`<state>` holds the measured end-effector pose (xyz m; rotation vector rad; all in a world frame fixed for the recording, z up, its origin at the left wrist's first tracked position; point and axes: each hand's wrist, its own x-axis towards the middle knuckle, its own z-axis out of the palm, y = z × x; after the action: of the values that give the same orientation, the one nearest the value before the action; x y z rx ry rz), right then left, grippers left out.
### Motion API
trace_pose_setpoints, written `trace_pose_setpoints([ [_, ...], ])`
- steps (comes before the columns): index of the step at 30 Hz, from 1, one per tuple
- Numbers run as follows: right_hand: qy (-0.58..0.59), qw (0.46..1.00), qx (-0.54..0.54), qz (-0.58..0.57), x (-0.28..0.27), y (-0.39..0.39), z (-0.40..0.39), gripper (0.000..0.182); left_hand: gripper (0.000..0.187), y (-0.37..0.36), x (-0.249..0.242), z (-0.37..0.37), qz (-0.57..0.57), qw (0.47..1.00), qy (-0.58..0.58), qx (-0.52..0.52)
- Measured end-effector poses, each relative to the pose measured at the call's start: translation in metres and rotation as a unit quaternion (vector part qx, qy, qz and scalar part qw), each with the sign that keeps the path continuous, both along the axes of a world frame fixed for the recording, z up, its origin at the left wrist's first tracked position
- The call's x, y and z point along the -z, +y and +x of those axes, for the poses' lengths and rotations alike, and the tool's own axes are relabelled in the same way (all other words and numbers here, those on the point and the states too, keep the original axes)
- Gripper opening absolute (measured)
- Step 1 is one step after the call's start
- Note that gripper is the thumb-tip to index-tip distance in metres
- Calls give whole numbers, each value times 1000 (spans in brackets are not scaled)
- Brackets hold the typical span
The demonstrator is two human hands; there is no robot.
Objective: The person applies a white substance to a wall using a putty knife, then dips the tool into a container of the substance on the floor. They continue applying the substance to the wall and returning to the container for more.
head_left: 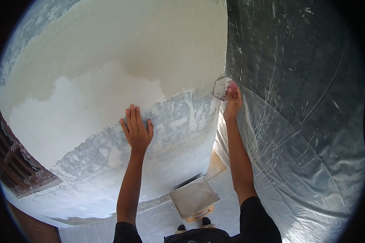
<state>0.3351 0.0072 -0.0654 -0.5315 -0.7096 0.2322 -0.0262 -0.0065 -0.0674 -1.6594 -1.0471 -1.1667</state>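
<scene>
My left hand [138,131] lies spread on the wall [121,24], its fingertips on the lower part of a pale plaster patch. Beneath it, the surface is rougher and bluish grey. My right hand [233,105] is closed on a small plastering trowel [221,89] with a rounded, smeared plate and a reddish part at the fingers. This trowel is at the wall's right edge, beside the dark plastic sheeting [288,56]. Higher up, the plaster is darker beige; nearer my left hand it is whiter.
By my feet stands a square, light-topped board [194,197] on a yellowish base. Splashed plastic sheeting hangs on the right and covers the floor. At the lower left, a brown slatted opening [18,162] is set in the wall.
</scene>
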Motion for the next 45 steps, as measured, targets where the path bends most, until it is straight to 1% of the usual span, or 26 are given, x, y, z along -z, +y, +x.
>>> trace_pose_setpoints([
  [1,52,999,7,8,-2,-3,3,36,56,0,1,0,-2,1000,-1,-1],
  [4,39,998,-29,51,-3,-12,7,36,56,1,0,0,1,1000,-2,-7],
  [6,11,999,-12,36,2,-6,-1,38,56,1,1,2,0,1000,-1,-10],
  [8,-103,994,-15,-44,3,-8,-8,39,56,1,1,1,3,1000,0,-9],
  [9,-60,998,10,-31,2,-4,-3,38,56,0,2,1,2,1000,1,-11],
  [10,-59,998,8,-30,2,-4,4,38,56,1,2,1,1,1000,1,-12],
  [12,44,996,-39,70,1,-3,20,37,56,2,1,0,3,1000,1,-17],
  [14,36,996,-32,73,3,-5,20,36,57,3,3,1,7,1000,-1,-18],
  [16,-75,997,-13,6,6,-2,9,35,57,3,2,2,9,1000,-1,-21],
  [17,-97,994,-49,-9,3,-7,4,35,57,2,3,3,10,1000,-1,-23],
  [18,-95,994,-50,-11,3,-6,8,35,57,2,3,4,8,1000,1,-23],
  [20,33,999,-21,28,3,2,23,37,54,2,2,4,17,999,-14,-27],
  [22,52,996,-43,49,5,2,31,39,55,3,1,4,22,999,-13,-32],
  [24,15,997,-45,59,4,-4,24,38,55,3,1,5,25,999,-12,-33],
  [26,-101,992,-72,-4,6,-8,13,39,54,3,2,6,27,999,-14,-34],
  [29,-92,994,-38,-48,9,-3,26,38,54,2,1,6,23,999,-12,-34],
  [31,75,997,-16,29,1,-6,35,37,55,3,1,6,27,999,-11,-38],
  [32,76,997,-18,28,-1,-11,32,37,55,3,1,6,29,999,-10,-38],
  [35,-84,994,-69,13,-1,-17,9,37,56,3,1,7,34,999,-12,-34],
  [36,-158,986,-41,-23,6,-9,5,36,56,3,2,7,31,999,-9,-32],
  [38,-243,963,39,-109,2,-10,8,37,59,3,2,5,14,999,-3,-29],
  [39,-241,963,40,-111,1,-7,13,37,59,2,2,6,12,1000,-1,-27],
  [40,-94,994,14,-57,3,-1,24,38,58,2,2,6,14,1000,-6,-28],
  [41,56,998,-12,1,5,1,32,38,57,1,1,6,17,999,-10,-28],
  [44,71,997,-29,29,23,-13,50,38,57,2,2,5,5,1000,-11,-27],
  [45,71,997,-23,-1,32,-17,50,37,58,1,2,5,-2,1000,-12,-24],
])
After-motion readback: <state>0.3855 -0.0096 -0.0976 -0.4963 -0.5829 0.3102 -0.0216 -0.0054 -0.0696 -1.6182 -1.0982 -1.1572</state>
